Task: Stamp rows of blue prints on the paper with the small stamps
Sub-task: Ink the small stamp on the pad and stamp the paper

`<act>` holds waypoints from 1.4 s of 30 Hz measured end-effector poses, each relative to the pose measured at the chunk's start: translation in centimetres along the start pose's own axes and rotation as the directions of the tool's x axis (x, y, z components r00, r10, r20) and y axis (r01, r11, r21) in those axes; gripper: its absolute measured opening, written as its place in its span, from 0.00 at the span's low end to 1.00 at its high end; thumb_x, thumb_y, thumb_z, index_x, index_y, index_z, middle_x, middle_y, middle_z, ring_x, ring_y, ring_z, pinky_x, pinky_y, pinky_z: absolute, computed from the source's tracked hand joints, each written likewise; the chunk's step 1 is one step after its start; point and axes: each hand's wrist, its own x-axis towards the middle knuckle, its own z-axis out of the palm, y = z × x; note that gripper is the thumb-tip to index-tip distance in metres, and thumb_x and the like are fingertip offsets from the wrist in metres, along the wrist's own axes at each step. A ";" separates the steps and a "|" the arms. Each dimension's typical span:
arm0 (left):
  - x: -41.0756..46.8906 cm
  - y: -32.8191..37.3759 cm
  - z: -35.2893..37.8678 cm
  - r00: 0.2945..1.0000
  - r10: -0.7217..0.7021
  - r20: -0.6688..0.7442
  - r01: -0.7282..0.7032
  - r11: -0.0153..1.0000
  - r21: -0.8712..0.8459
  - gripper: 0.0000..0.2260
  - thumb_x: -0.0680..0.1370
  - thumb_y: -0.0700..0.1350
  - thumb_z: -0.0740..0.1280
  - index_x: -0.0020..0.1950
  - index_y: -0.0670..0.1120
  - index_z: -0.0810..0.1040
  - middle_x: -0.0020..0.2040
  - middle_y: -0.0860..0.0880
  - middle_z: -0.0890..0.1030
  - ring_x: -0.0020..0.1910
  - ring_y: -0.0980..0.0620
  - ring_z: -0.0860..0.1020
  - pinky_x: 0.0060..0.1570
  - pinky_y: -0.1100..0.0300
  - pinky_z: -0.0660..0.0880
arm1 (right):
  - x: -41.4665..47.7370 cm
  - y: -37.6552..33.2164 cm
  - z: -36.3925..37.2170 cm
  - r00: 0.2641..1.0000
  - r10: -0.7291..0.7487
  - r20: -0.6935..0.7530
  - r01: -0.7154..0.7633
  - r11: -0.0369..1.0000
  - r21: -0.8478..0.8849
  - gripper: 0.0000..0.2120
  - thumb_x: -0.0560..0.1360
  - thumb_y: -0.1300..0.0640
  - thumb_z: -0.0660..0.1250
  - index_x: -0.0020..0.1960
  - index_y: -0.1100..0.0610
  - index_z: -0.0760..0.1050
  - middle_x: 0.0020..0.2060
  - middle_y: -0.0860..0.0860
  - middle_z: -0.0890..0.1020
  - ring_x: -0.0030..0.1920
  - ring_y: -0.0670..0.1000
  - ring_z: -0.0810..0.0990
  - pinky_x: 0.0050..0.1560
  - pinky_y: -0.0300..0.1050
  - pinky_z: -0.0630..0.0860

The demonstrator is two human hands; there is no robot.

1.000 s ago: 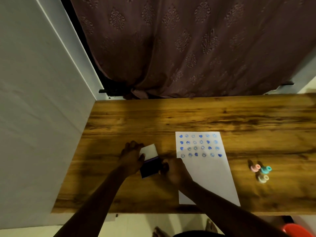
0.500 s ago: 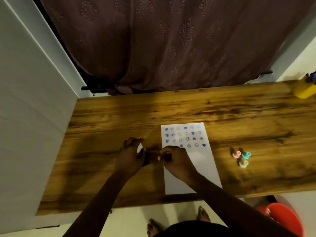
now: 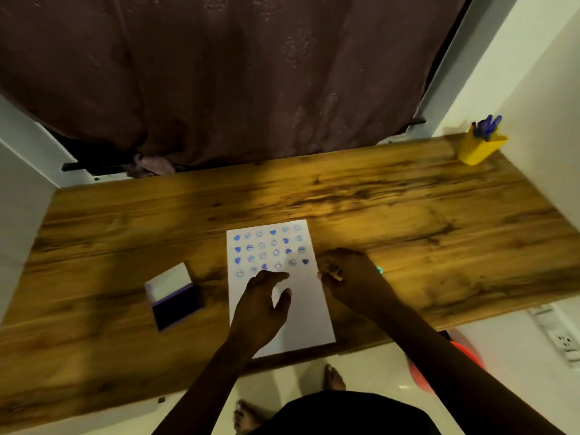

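Observation:
A white paper lies on the wooden table, with rows of blue prints across its upper part. My left hand rests on the paper just below the lowest row, fingers apart and holding nothing. My right hand is curled at the paper's right edge and covers the small stamps. Only a teal stamp peeks out behind it. Something pale shows at its fingertips, too unclear to name. The open ink pad, white lid up and dark blue pad showing, sits left of the paper.
A yellow cup of blue pens stands at the table's far right corner. A dark curtain hangs behind the table and white walls close both sides. A red bucket and a power strip are below the front edge.
Both hands left the ink pad and moved right. My left hand now lies on the paper, and my right hand has reached the paper's right edge over the stamps. The view shifted too.

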 end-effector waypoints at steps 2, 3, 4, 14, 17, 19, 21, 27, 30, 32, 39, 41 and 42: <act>0.0 0.8 1.3 1.000 -0.001 0.031 0.001 1.000 0.003 0.17 0.79 0.52 0.71 0.67 0.53 0.79 0.65 0.53 0.82 0.64 0.52 0.79 0.65 0.50 0.78 | 0.2 2.1 -1.4 0.998 0.033 0.058 -0.022 0.984 -0.178 0.17 0.77 0.47 0.68 0.64 0.49 0.78 0.60 0.48 0.82 0.63 0.52 0.78 0.65 0.48 0.74; 0.1 1.3 2.0 0.999 0.003 0.041 -0.003 1.000 0.002 0.17 0.79 0.53 0.70 0.67 0.54 0.79 0.65 0.54 0.82 0.63 0.53 0.79 0.65 0.50 0.78 | 0.3 3.1 -2.1 0.996 0.050 0.077 -0.029 0.965 -0.261 0.19 0.76 0.46 0.67 0.65 0.48 0.78 0.61 0.48 0.82 0.64 0.53 0.76 0.66 0.49 0.73; 0.1 1.6 2.5 0.999 0.007 0.048 -0.007 1.000 -0.001 0.16 0.79 0.54 0.70 0.67 0.54 0.78 0.64 0.54 0.82 0.63 0.53 0.80 0.65 0.51 0.79 | 0.4 4.0 -2.7 0.994 0.067 0.091 -0.033 0.944 -0.327 0.20 0.75 0.44 0.67 0.65 0.48 0.77 0.60 0.48 0.82 0.65 0.53 0.75 0.66 0.49 0.72; 0.4 3.7 5.9 0.998 -0.007 0.059 0.009 0.999 -0.038 0.17 0.77 0.56 0.69 0.65 0.56 0.78 0.61 0.53 0.83 0.57 0.55 0.82 0.58 0.64 0.76 | 1.8 8.4 -3.2 0.978 0.077 0.195 0.036 0.852 -0.522 0.17 0.75 0.41 0.61 0.53 0.50 0.81 0.50 0.50 0.84 0.60 0.54 0.76 0.63 0.50 0.69; 0.6 3.8 6.4 0.999 -0.002 0.047 0.005 0.998 -0.058 0.17 0.76 0.55 0.70 0.65 0.56 0.78 0.60 0.54 0.83 0.53 0.59 0.80 0.55 0.71 0.71 | 2.2 8.7 -3.2 0.971 0.080 0.225 0.045 0.863 -0.503 0.16 0.77 0.42 0.61 0.51 0.49 0.82 0.48 0.50 0.84 0.60 0.53 0.76 0.64 0.50 0.68; 0.7 4.0 6.5 0.999 -0.003 0.040 0.007 0.995 -0.095 0.17 0.77 0.53 0.72 0.65 0.54 0.79 0.60 0.53 0.83 0.50 0.60 0.80 0.55 0.66 0.78 | 2.2 8.6 -3.3 0.977 0.048 0.209 0.058 0.881 -0.470 0.15 0.77 0.42 0.61 0.50 0.48 0.83 0.47 0.49 0.84 0.59 0.52 0.76 0.62 0.49 0.68; 1.1 4.2 6.4 0.999 -0.012 0.039 0.018 0.988 -0.156 0.16 0.78 0.50 0.73 0.65 0.53 0.79 0.60 0.53 0.83 0.48 0.61 0.82 0.52 0.65 0.81 | 2.2 8.2 -3.5 0.988 0.003 0.156 0.053 0.934 -0.353 0.13 0.77 0.42 0.64 0.50 0.47 0.83 0.46 0.48 0.85 0.56 0.51 0.77 0.56 0.48 0.71; 1.4 5.0 4.3 0.996 -0.083 -0.043 0.058 0.912 -0.407 0.19 0.79 0.44 0.74 0.69 0.53 0.79 0.57 0.68 0.80 0.56 0.76 0.78 0.54 0.77 0.74 | 2.5 4.1 -4.1 0.978 0.120 0.168 -0.179 0.901 0.395 0.07 0.74 0.50 0.75 0.49 0.51 0.86 0.41 0.47 0.88 0.39 0.47 0.84 0.42 0.42 0.77; 1.1 5.0 2.6 0.991 -0.126 -0.046 0.073 0.791 -0.608 0.18 0.79 0.42 0.73 0.63 0.62 0.81 0.59 0.62 0.85 0.64 0.55 0.82 0.63 0.55 0.79 | 2.4 2.4 -3.3 0.959 0.127 0.254 -0.256 0.777 0.575 0.08 0.74 0.50 0.75 0.48 0.54 0.86 0.39 0.49 0.88 0.34 0.45 0.83 0.35 0.33 0.74; 0.7 4.9 1.6 0.990 -0.126 -0.065 0.047 0.726 -0.686 0.20 0.78 0.42 0.73 0.60 0.68 0.82 0.59 0.61 0.86 0.64 0.46 0.82 0.62 0.47 0.80 | 2.3 1.6 -2.8 0.942 0.122 0.312 -0.300 0.720 0.626 0.10 0.74 0.47 0.74 0.49 0.53 0.85 0.39 0.47 0.88 0.34 0.41 0.82 0.33 0.31 0.74; -1.3 3.1 -1.1 0.977 -0.156 -0.147 0.005 0.701 -0.713 0.18 0.74 0.50 0.76 0.60 0.68 0.82 0.62 0.59 0.85 0.62 0.49 0.84 0.59 0.51 0.83 | 2.4 -1.0 0.1 0.887 0.100 0.451 -0.430 0.539 0.724 0.15 0.75 0.44 0.72 0.59 0.51 0.81 0.43 0.54 0.88 0.36 0.45 0.83 0.36 0.36 0.77; -1.7 2.6 -1.6 0.973 -0.171 -0.154 0.011 0.701 -0.713 0.16 0.75 0.48 0.75 0.60 0.64 0.83 0.61 0.58 0.86 0.62 0.50 0.84 0.60 0.49 0.83 | 2.5 -1.8 0.9 0.891 0.072 0.448 -0.411 0.545 0.730 0.15 0.75 0.44 0.73 0.57 0.52 0.81 0.43 0.54 0.88 0.38 0.46 0.83 0.39 0.38 0.78; -1.9 2.2 -1.9 0.970 -0.187 -0.154 0.024 0.707 -0.707 0.15 0.75 0.48 0.75 0.60 0.62 0.84 0.61 0.57 0.86 0.62 0.51 0.84 0.60 0.48 0.83 | 2.6 -2.2 1.2 0.895 0.052 0.442 -0.394 0.555 0.732 0.16 0.74 0.44 0.74 0.57 0.52 0.82 0.44 0.54 0.88 0.40 0.47 0.84 0.41 0.39 0.79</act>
